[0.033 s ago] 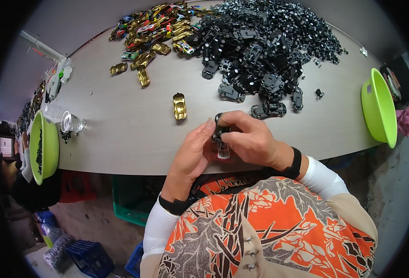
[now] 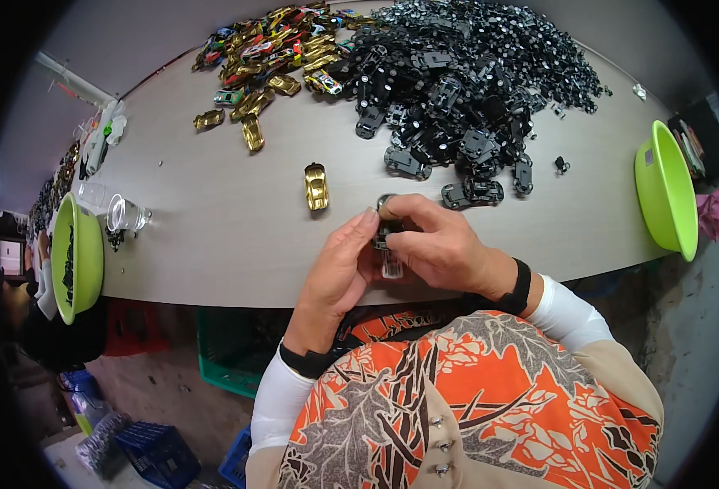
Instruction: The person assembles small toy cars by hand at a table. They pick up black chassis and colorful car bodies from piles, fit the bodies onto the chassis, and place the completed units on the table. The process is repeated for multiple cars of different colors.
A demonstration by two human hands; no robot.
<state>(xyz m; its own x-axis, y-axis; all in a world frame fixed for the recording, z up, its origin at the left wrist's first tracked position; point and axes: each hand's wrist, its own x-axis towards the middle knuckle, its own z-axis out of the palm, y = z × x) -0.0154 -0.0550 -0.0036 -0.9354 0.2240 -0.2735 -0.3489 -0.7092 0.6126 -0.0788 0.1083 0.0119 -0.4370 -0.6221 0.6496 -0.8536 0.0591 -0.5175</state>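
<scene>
1. The left hand [image 2: 335,265] has its grip clamped on a small dark grey and black toy-car part [image 2: 386,230], the thumb up along its left side; its other fingers are largely hidden.
2. The right hand [image 2: 445,248] has its grip clamped on the same part from the right, with bent forefinger and thumb pressing on it.
3. This part is between the two hands, just over the near edge of the pale grey table [image 2: 213,253]; a small clear piece [image 2: 392,266] shows beneath it, and whether the two are joined I cannot tell.
4. A shiny gold toy car with black ends [image 2: 316,187] lies alone on the table, beyond the left hand.
5. Two dark grey toy-car bases [image 2: 472,193] lie side by side beyond the right hand, near a large heap of black and grey toy-car bases [image 2: 457,81].
6. Left of that heap spreads a pile of gold and multicoloured toy cars [image 2: 282,49].
7. A lime-green plastic basin [image 2: 661,196] stands at the table's right end.
</scene>
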